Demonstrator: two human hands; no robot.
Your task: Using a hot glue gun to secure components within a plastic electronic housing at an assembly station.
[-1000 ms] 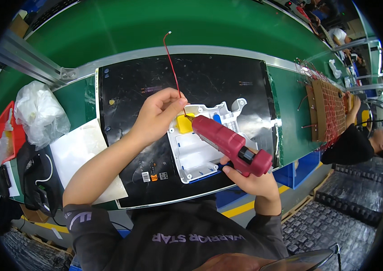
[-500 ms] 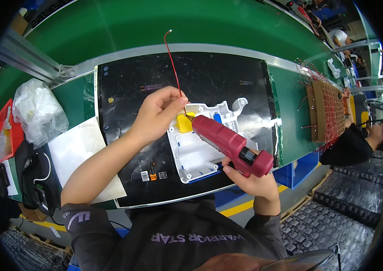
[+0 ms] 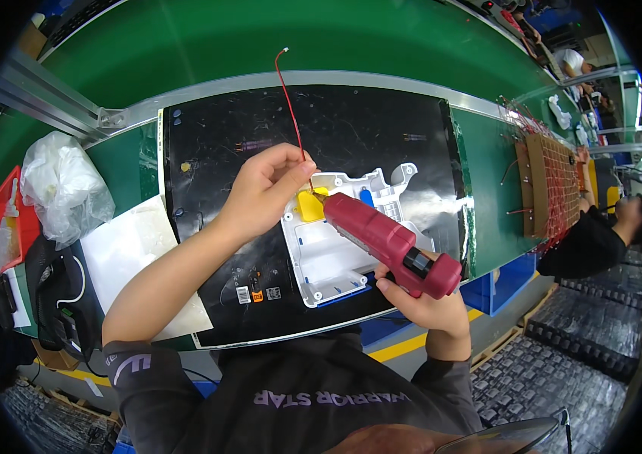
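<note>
My left hand [image 3: 264,195] pinches a thin red wire [image 3: 288,98] that rises away from me over a black mat [image 3: 351,129]. The wire's lower end meets a yellow part [image 3: 308,206] set in a white plastic housing [image 3: 336,253] lying on the mat. My right hand [image 3: 423,303] grips a dark red glue gun [image 3: 389,240]. Its nozzle points at the yellow part, right beside my left fingertips.
A green conveyor belt [image 3: 185,38] runs behind the mat. White paper [image 3: 128,246] and a clear plastic bag [image 3: 64,185] lie at the left, near a red bin [image 3: 11,200]. At the right, another person's arm [image 3: 593,242] works by a board strung with red wires [image 3: 552,181].
Hardly anything differs. The glue gun's nozzle stays at the yellow part, and my left hand keeps its pinch on the wire.
</note>
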